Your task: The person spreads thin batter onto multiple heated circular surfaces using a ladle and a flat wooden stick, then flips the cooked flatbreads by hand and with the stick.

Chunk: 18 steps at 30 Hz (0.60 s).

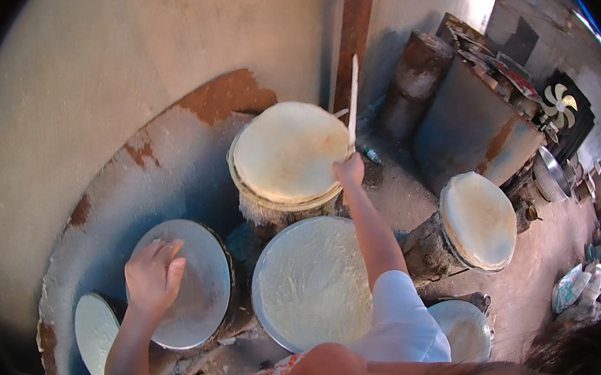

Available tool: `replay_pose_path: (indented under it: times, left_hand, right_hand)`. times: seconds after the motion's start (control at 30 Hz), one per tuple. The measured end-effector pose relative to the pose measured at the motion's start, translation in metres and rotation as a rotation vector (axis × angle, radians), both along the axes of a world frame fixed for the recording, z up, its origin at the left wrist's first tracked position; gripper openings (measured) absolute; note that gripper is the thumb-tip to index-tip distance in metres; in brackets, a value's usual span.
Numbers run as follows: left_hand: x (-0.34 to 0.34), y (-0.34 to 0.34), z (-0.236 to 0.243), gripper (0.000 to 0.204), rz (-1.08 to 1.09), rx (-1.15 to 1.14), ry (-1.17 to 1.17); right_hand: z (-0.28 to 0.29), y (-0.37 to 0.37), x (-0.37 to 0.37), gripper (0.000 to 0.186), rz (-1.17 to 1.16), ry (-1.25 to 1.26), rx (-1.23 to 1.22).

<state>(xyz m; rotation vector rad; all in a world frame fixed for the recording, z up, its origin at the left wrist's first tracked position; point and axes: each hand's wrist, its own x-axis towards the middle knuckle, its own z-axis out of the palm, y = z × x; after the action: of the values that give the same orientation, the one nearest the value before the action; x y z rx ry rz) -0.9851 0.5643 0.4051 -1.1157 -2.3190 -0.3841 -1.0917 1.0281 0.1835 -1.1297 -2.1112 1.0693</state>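
My right hand point(349, 171) is closed round a long, thin, pale stick point(354, 99) that points up and away. It is at the right edge of a round stack of pale flatbreads point(290, 152) with light brown patches, resting on a round base. Over a bare grey round griddle point(206, 301) at the left hovers my left hand point(153, 274), its fingers loosely bent and the thumb apart, with nothing visible in it. In front of me, a large griddle point(310, 284) carries a pale, textured layer of batter, partly covered by my right arm.
Another pale flatbread stack point(479, 221) stands on a support at the right. More round griddles lie at the left point(96, 334) and lower right point(462, 327). A curved, rust-patched wall point(133, 182) rises behind. Farther right are a large drum point(468, 121) and a fan point(559, 105).
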Motion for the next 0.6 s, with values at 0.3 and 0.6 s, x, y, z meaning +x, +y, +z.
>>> replay_pose_path:
  times: [0.3,0.6]
  left_hand:
    - [0.126,-0.138,-0.113,0.032,0.636,0.143,-0.685]
    - [0.532,-0.457,-0.301,0.038,1.886,0.193,-0.679]
  right_hand:
    - [0.023,0.021,0.034,0.030,-0.006,-0.138,0.364]
    - [0.001,-0.366,0.274,0.030,1.043,-0.039,-0.459]
